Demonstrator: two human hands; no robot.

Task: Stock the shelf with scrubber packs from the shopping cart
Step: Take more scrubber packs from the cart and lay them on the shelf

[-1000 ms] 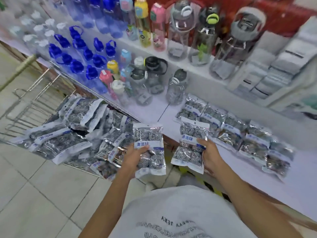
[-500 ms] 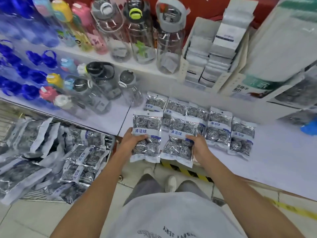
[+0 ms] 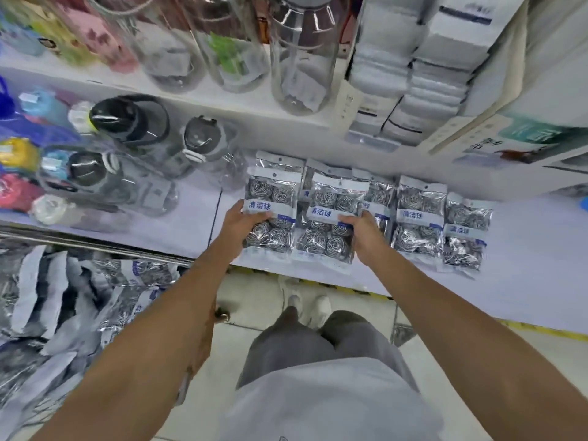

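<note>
Two scrubber packs held over the lower shelf's front edge.

My left hand grips the left pack, my right hand the right pack, fingers curled round the side edges. Both packs' long axes run front to back, headers pointing at the shelf wall. Half a second ago they hung short of the shelf; now they overlap the stocked row, cart at left.
</note>
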